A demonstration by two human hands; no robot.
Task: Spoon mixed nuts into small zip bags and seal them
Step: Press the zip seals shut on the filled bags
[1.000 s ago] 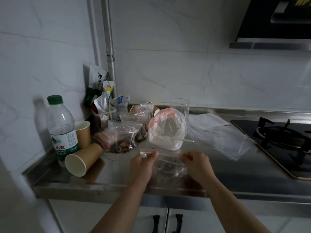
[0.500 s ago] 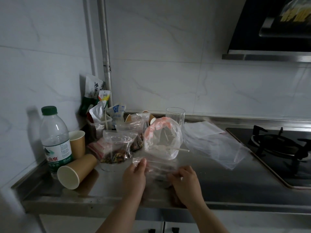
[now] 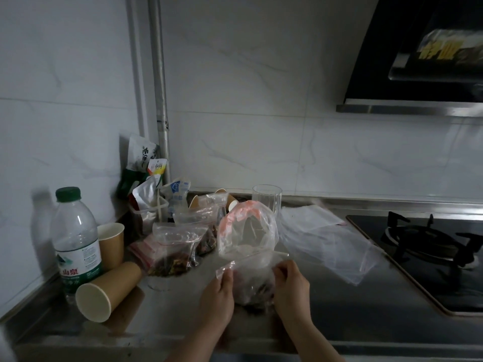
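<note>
Near counter edge [image 3: 339, 322]: small zip bag [image 3: 252, 282] of nuts, pinched at top corners. Left hand [image 3: 218, 296] closed on left corner, right hand [image 3: 290, 286] closed on right. Beyond, larger clear bag [image 3: 248, 233] with spoon.

Light: dim, grey, you're working underexposed | Shadows: water bottle [image 3: 75, 241] throws one left onto wall | Glare: soft sheen on steel counter [image 3: 162, 317] | Blur: slight overall | Edges: wide-angle bowing.

Left hand [image 3: 218, 291], right hand [image 3: 290, 283] pinching, close together
</note>
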